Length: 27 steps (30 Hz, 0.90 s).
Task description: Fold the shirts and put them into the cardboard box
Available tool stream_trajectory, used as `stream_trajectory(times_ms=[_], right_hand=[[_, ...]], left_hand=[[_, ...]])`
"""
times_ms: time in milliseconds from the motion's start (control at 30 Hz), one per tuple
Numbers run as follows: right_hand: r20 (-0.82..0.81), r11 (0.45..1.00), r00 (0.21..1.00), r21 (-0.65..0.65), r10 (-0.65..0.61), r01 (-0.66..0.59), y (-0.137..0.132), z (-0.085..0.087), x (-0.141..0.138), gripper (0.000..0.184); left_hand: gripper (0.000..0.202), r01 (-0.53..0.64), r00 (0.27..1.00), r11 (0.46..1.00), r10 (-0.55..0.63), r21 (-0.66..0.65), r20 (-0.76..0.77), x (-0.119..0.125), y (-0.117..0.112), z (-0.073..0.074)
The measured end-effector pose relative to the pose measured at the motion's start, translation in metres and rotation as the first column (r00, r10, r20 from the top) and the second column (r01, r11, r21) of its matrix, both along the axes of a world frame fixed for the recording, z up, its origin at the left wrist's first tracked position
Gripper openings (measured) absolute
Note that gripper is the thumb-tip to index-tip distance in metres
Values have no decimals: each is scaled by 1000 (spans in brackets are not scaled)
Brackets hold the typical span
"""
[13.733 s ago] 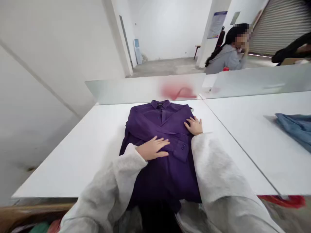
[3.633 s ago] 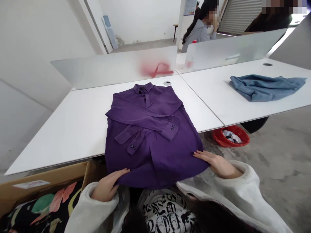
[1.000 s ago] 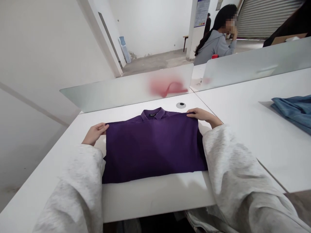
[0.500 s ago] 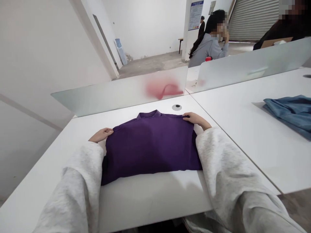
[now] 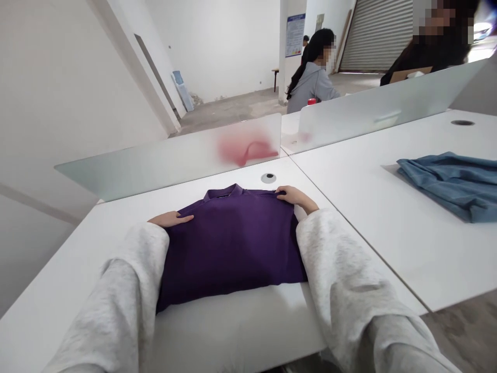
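While grey sleeves (image 5: 124, 295) cover its sides, purple shirt (image 5: 229, 248) sits under flat left hand (image 5: 170, 219); right hand (image 5: 297, 197) pinches shoulder edge.

Bright, flat indoor light, whole scene evenly lit, no dark corners. White tabletop (image 5: 233, 331) nearly blown out, only soft gray shadow beside sleeve (image 5: 341, 280). Frosted divider (image 5: 155, 160) shows hazy pink smear at 12 o'clock. Hardest glare at 2 o'clock, past roller shutter (image 5: 375, 36). Wide-angle bend pretty strong, walls (image 5: 58, 129) and desk edges (image 5: 357, 235) lean hard toward rims. Mosaic blur over heads (image 5: 440, 23) at 1 o'clock, far background slightly soft.
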State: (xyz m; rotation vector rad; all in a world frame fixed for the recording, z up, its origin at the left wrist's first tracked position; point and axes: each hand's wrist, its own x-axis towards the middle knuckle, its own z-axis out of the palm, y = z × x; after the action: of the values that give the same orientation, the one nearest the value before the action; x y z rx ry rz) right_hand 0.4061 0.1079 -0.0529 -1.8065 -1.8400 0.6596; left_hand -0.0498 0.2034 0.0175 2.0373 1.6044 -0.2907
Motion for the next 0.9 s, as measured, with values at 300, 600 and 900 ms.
stream_trajectory(times_ms=[300, 600, 900], right_hand=[[-37, 999, 998, -19, 47, -47, 2, 2, 2, 21], [-23, 999, 999, -34, 34, -35, -4, 9, 1, 20], [195, 994, 981, -97, -22, 41, -15, 27, 5, 30]], left_hand=[[46, 31, 983, 963, 19, -268, 182, 5, -2, 9], [58, -81, 995, 938, 95, 336, -25, -22, -12, -5], [38, -418, 908, 810, 360, 411, 214, -47, -54, -43]])
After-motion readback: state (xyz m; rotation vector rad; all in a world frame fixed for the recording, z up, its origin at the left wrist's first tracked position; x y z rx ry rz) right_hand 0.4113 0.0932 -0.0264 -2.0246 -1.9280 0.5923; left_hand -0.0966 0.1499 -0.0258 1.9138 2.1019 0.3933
